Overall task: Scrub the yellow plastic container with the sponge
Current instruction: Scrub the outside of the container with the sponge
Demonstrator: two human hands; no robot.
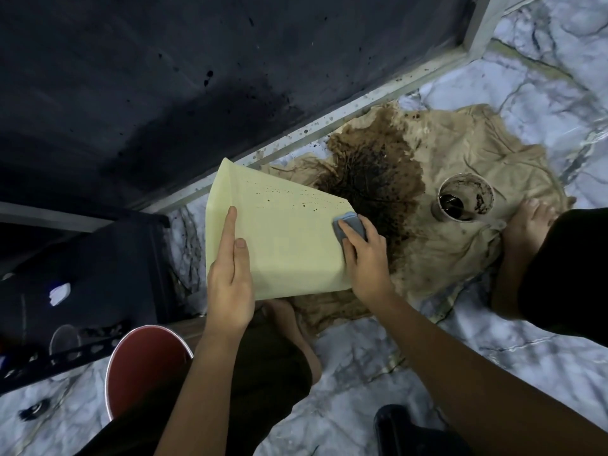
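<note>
Two bare forearms reach forward from the bottom of the view to the hands. Left hand (230,278) lies flat on the pale yellow plastic container (279,238), fingers spread along its near left edge and the index finger stretched up the wall, steadying it. Right hand (365,258) closes its fingers over a small grey-blue sponge (348,225) and presses it against the container's right edge, near the upper corner.

That container is held above the floor between the two hands, tilted with a broad flat wall facing the camera and tapering from a wider far end to a narrower near end. Its surface is matte and mostly clean, but a band of small dark brown specks runs across the upper part, thickest toward the sponge.

Beneath and beyond it lies a crumpled beige cloth (460,199) spread on the white marble-patterned floor (493,357), soaked with a large dark brown stain (378,172). A white paper cup (465,200) stands on the cloth to the right, its inside smeared brown with dark liquid pooled at the bottom. A bare foot (526,222) rests on the cloth just beside the cup. At lower left stands a red round bucket (144,366) with a white rim; what it holds cannot be told.
</note>
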